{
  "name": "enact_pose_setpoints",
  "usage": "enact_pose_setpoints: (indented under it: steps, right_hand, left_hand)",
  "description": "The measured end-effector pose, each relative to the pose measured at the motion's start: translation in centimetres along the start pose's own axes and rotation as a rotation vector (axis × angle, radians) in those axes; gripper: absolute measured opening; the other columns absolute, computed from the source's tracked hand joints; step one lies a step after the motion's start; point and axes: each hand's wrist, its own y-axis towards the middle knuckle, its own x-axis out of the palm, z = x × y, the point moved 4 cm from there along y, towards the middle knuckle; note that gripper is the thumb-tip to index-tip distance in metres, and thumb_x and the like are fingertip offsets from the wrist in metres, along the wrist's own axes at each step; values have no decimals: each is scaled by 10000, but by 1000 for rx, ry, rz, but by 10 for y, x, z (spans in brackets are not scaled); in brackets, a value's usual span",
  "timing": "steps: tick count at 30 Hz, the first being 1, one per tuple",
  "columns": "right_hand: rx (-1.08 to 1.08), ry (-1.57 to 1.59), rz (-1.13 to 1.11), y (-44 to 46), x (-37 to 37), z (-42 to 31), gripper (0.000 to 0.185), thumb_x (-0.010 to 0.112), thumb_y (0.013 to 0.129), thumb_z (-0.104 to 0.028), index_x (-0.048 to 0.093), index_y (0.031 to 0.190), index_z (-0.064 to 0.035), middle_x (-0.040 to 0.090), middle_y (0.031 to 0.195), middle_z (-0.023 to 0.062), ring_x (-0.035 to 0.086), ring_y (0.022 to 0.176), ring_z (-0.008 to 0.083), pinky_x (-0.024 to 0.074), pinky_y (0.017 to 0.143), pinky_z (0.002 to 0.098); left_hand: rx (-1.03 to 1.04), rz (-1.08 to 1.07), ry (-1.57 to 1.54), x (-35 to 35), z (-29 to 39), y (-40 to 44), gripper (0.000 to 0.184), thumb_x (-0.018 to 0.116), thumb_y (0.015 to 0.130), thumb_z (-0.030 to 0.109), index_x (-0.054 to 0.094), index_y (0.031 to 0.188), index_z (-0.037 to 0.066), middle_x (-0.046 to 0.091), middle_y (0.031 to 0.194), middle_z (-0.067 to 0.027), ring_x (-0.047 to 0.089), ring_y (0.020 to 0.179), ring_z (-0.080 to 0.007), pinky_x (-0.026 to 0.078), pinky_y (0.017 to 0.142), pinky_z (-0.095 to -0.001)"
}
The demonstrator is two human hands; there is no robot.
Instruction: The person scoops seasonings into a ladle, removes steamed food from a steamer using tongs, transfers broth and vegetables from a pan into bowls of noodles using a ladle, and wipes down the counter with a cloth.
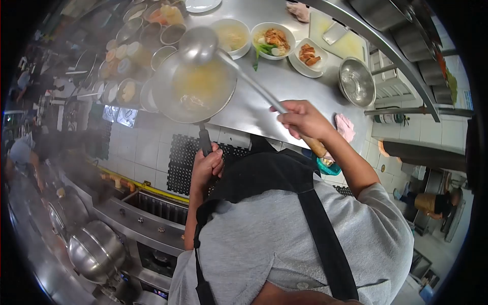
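My left hand [207, 163] is wrapped round the black handle of a steaming pan [165, 94], which holds yellowish broth. My right hand [305, 120] grips a long-handled ladle [199, 44]. The ladle's metal bowl is over the pan's far edge; whether anything is in it I cannot tell. Just beyond the pan stands a white bowl [246, 50] with pale food in liquid. To its right is another white bowl [291, 48] with browned topping and greens. Further right, sliced browned meat [308, 54] lies in a small white dish.
A metal mixing bowl [357, 81] and a cutting board [351, 47] with a cleaver [335, 33] are on the right of the steel counter [254, 101]. Several containers crowd the left, hazed by steam. A stove [152, 223] lies to my left, below a metal shelf rail [401, 53]. Other people appear at both sides.
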Motion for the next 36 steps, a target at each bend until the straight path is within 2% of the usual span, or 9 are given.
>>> enact_pose_setpoints:
  steps: [14, 18, 19, 23, 27, 30, 33, 35, 36]
  right_hand:
    - [60, 64, -139, 28, 38, 16, 315, 594, 1053, -200, 636, 1299, -7, 631, 781, 25, 586, 511, 99, 496, 485, 244]
    - [24, 170, -142, 66, -2, 18, 612, 454, 1101, -510, 549, 1441, -9, 649, 1294, 131, 702, 834, 166, 599, 630, 281]
    - [-20, 206, -61, 90, -24, 18, 594, 471, 1102, -476, 537, 1470, -14, 568, 1444, 130, 700, 898, 201, 599, 656, 299]
    - [-26, -102, 234, 213, -87, 36, 518, 662, 1008, -306, 577, 1447, -44, 654, 1234, 102, 644, 935, 176, 565, 727, 319]
    - [-133, 101, 326, 286, -95, 59, 502, 683, 977, -228, 598, 1435, -42, 721, 1054, 80, 680, 803, 161, 567, 705, 296]
    - [-220, -30, 410, 252, -96, 14, 428, 672, 971, -215, 663, 1355, -27, 752, 1006, 89, 723, 744, 162, 576, 682, 299]
    - [-219, -476, 574, 237, -142, -25, 349, 642, 944, -250, 745, 1167, -2, 765, 977, 161, 757, 782, 226, 598, 737, 357]
    - [4, -1021, 536, 218, -163, -42, 365, 650, 936, -312, 760, 1083, 2, 761, 905, 178, 753, 833, 280, 588, 787, 393]
    - [4, -1027, 542, 207, -167, -42, 365, 650, 936, -312, 760, 1083, 2, 761, 905, 178, 753, 833, 280, 588, 787, 393]
  left_hand:
    - [4, -21, -5, 19, 4, -5, 167, 623, 1000, 147, 461, 1017, 107, 383, 576, 48, 386, 404, -79, 380, 396, -268]
    - [27, -2, -26, 22, 9, -12, 173, 631, 992, 151, 465, 1009, 109, 377, 581, 50, 376, 405, -75, 367, 391, -266]
    - [29, -4, -24, 23, 10, -14, 173, 631, 992, 151, 465, 1009, 109, 377, 581, 50, 376, 405, -75, 367, 391, -266]
    - [33, 18, -34, 32, 16, -23, 186, 650, 982, 164, 472, 1009, 114, 367, 586, 55, 363, 402, -73, 356, 390, -265]
    - [46, 59, -19, 36, 20, -26, 194, 666, 973, 162, 481, 1012, 117, 358, 581, 57, 350, 399, -75, 326, 389, -269]
    - [53, 40, -8, 33, 23, -25, 193, 669, 971, 153, 485, 1015, 115, 353, 576, 57, 345, 402, -76, 294, 396, -270]
    - [46, 79, -53, 33, 22, -28, 184, 663, 975, 144, 486, 1019, 113, 350, 573, 56, 345, 404, -76, 275, 405, -268]
    - [40, 70, -45, 29, 19, -28, 180, 658, 978, 140, 485, 1018, 113, 350, 573, 56, 344, 404, -77, 279, 406, -268]
    - [37, 67, -36, 26, 17, -28, 175, 653, 981, 136, 484, 1018, 113, 350, 573, 55, 342, 404, -78, 282, 407, -268]
